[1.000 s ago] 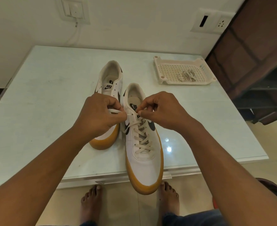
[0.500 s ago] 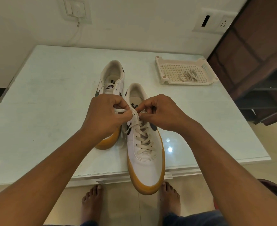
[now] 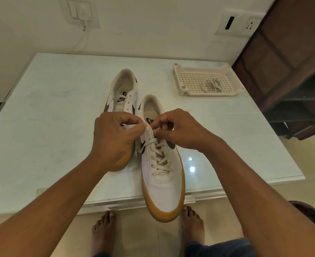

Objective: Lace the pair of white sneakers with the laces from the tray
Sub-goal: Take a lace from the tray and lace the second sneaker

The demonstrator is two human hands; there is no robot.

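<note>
Two white sneakers with gum soles lie on a pale table. The near sneaker juts over the front edge and carries a cream lace crossed through most of its eyelets. My left hand pinches one end of that lace at the sneaker's top left eyelets. My right hand pinches the other end at the top right, by the tongue. The far sneaker has no lace, and its toe is hidden behind my left hand. A second cream lace lies bunched in the perforated tray.
The tray stands at the table's back right. A dark wooden shelf unit rises just right of the table. Wall sockets and a switch plate are on the wall behind. Bare feet stand below the front edge.
Both hands have drawn closer together at the top eyelets of the near sneaker, still holding the lace ends. The sneakers and tray have not moved.
</note>
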